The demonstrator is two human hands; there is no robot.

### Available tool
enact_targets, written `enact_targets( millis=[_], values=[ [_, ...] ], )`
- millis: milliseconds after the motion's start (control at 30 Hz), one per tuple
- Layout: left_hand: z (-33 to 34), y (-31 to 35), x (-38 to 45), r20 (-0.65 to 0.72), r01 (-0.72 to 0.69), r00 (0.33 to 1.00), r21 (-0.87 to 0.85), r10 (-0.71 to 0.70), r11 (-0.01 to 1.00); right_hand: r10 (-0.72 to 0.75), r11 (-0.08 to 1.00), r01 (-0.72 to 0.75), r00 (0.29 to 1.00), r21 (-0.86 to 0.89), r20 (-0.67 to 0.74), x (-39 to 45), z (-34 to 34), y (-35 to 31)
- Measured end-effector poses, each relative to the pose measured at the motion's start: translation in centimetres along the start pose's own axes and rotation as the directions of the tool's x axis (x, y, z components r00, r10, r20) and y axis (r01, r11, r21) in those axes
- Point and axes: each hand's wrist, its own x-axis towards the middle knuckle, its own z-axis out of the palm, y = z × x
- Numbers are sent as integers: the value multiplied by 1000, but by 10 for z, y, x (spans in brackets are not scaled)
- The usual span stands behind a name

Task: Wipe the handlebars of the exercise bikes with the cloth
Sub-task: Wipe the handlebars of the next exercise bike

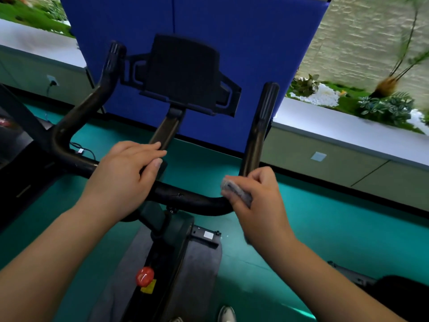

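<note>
Now the left hand (123,175) curls around the handlebar (185,197) near its centre, while the right hand (256,201) clamps the cloth (235,190) against the right bend.

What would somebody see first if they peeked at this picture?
Probably the two hands in the middle: the left hand grips the centre of the black handlebar, and the right hand presses a grey cloth onto the handlebar's right bend. Next, the big blue panel behind the bike, and the red knob low on its frame.
</note>
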Motion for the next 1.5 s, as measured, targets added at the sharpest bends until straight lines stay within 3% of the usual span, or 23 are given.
enact_targets(
  millis=[67, 233, 333, 433, 533, 667, 933, 1067, 1267, 1500],
  values=[
    [0, -2, 0, -5, -13, 1000, -9, 13, 1000, -31, 999, 32, 999, -37, 30, -3, -1, -1],
    [1, -4, 0, -21, -32, 999, -22, 31, 999, 172, 984, -174, 984, -34, -49, 19, -9, 15],
    [1, -3, -2, -27, -26, 999, -32, 25, 999, 38, 989, -53, 993, -137, -112, 0, 2, -2],
    [2, -4, -2, -41, -29, 999, -33, 28, 999, -110, 971, 97, 993, -217, -49, -14, 17, -23],
    [3, -4, -2, -48, -33, 998, -50, 30, 998, -120, 966, 120, 993, -228, 10, -7, 15, -23],
    [5, -3, -3, -60, -28, 998, -39, 26, 999, -114, 960, 106, 993, -259, -20, -9, 3, -13],
    [5, -6, -3, -77, -36, 997, -44, 32, 998, -266, 891, 279, 960, -359, 88, 1, 39, -48],
    [5, -9, -4, -82, -47, 996, -81, 40, 996, -255, 890, 313, 945, -332, 205, -2, 25, -42],
    [4, -11, -5, -87, -43, 996, -104, 34, 994, -315, 900, 328, 945, -286, 94, -6, 32, -44],
    [1, -18, -5, -63, -70, 996, -111, 64, 991, -421, 882, 450, 886, -141, 195, 8, 56, -70]
  ],
)
